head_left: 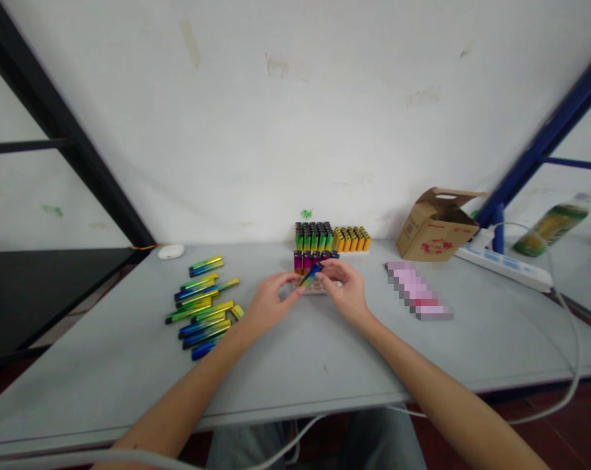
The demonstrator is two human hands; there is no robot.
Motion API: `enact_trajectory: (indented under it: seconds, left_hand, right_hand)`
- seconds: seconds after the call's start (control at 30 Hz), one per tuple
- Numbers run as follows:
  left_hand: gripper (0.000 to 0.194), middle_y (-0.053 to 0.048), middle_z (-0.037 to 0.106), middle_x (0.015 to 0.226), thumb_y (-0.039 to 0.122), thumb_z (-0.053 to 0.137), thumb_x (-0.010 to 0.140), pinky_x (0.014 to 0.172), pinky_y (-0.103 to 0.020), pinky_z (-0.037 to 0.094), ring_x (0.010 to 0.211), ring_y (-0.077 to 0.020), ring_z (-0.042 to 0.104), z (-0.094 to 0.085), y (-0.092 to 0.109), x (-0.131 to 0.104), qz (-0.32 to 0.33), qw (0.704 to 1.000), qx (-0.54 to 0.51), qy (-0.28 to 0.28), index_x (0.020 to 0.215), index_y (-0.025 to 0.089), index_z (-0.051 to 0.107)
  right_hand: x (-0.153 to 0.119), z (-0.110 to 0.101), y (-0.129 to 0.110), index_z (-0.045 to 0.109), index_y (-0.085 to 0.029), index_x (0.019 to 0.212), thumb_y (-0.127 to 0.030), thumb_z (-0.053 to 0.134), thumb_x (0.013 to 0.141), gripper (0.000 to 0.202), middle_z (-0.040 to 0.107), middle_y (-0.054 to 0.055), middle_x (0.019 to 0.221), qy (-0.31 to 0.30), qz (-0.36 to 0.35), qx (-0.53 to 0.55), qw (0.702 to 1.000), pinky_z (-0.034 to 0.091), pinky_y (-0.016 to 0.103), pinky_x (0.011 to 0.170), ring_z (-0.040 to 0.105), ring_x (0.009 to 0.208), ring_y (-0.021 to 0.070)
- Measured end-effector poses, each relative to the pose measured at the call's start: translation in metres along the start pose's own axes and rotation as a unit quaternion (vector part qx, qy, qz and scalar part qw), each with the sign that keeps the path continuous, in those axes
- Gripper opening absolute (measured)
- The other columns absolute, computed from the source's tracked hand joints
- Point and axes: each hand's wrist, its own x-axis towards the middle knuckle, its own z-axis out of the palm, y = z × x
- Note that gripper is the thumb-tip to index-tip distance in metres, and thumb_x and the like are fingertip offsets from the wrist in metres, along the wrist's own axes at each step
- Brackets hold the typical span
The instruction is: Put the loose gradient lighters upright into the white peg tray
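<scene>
Pinching tilted blue-yellow lighter (311,275) in fingers of left hand (270,297) and right hand (348,287), near side of upright purple lighters (298,262), right of loose lighters (211,312) on worktop (295,372).

Even, moderately bright light washes the pale wall (295,130) beyond the grip; its source cannot be told. Small glints run along the metallic lighters (207,303) left of the grip. The held lighter (311,274) looks soft in detail. Coarse pixel blocks mask a pinkish item (417,292) right of it. Farther out either side, wide-angle distortion stretches the black post (72,130) and blue post (556,130).
</scene>
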Motion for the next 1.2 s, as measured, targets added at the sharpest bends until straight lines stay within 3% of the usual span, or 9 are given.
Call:
enact_trajectory:
  seconds: [0.13, 0.33, 0.53, 0.93, 1.2]
  left_hand:
    - [0.029, -0.01, 0.067, 0.109, 0.036, 0.057, 0.083, 0.099, -0.041, 0.042, 0.105, -0.0248, 0.059, -0.005, -0.011, -0.001, 0.044, 0.993, 0.107, -0.039, 0.105, 0.021, 0.069]
    - [0.027, -0.011, 0.065, 0.118, 0.031, 0.056, 0.083, 0.101, -0.047, 0.041, 0.11, -0.0273, 0.057, -0.004, -0.023, -0.002, 0.06, 0.983, 0.149, -0.089, 0.103, 0.023, 0.073]
    - [0.027, -0.011, 0.065, 0.119, 0.026, 0.056, 0.083, 0.101, -0.045, 0.042, 0.112, -0.0271, 0.058, -0.004, -0.026, -0.002, 0.057, 0.98, 0.164, -0.1, 0.104, 0.022, 0.073]
    - [0.035, -0.011, 0.064, 0.123, 0.032, 0.052, 0.085, 0.105, -0.044, 0.04, 0.117, -0.0264, 0.057, -0.006, -0.018, -0.003, 0.059, 0.975, 0.167, -0.131, 0.113, 0.021, 0.069]
    - [0.035, -0.012, 0.064, 0.123, 0.032, 0.052, 0.085, 0.104, -0.046, 0.04, 0.115, -0.0276, 0.057, -0.008, -0.014, -0.003, 0.054, 0.979, 0.146, -0.135, 0.112, 0.02, 0.069]
  right_hand:
    - [0.014, -0.021, 0.005, 0.063, -0.02, 0.095, -0.034, 0.063, 0.079, 0.022, 0.069, 0.004, 0.078, 0.054, -0.062, -0.095, 0.992, 0.056, 0.031, 0.065, 0.066, 0.071, 0.0177]
    - [0.026, -0.048, 0.017, 0.064, -0.02, 0.098, -0.031, 0.059, 0.081, 0.021, 0.07, 0.005, 0.085, -0.009, -0.106, -0.198, 0.974, 0.055, 0.032, 0.066, 0.065, 0.073, 0.0179]
    - [0.029, -0.052, 0.023, 0.063, -0.019, 0.1, -0.027, 0.057, 0.082, 0.021, 0.069, 0.005, 0.088, -0.041, -0.109, -0.194, 0.974, 0.054, 0.031, 0.066, 0.064, 0.073, 0.0169]
    - [0.034, -0.065, 0.025, 0.059, -0.02, 0.094, -0.028, 0.061, 0.078, 0.018, 0.066, 0.002, 0.082, -0.073, -0.091, -0.188, 0.975, 0.051, 0.029, 0.061, 0.058, 0.062, 0.0136]
    - [0.034, -0.067, 0.027, 0.061, -0.02, 0.099, -0.026, 0.058, 0.08, 0.02, 0.065, 0.004, 0.094, -0.113, -0.091, -0.206, 0.968, 0.048, 0.028, 0.057, 0.051, 0.056, 0.011]
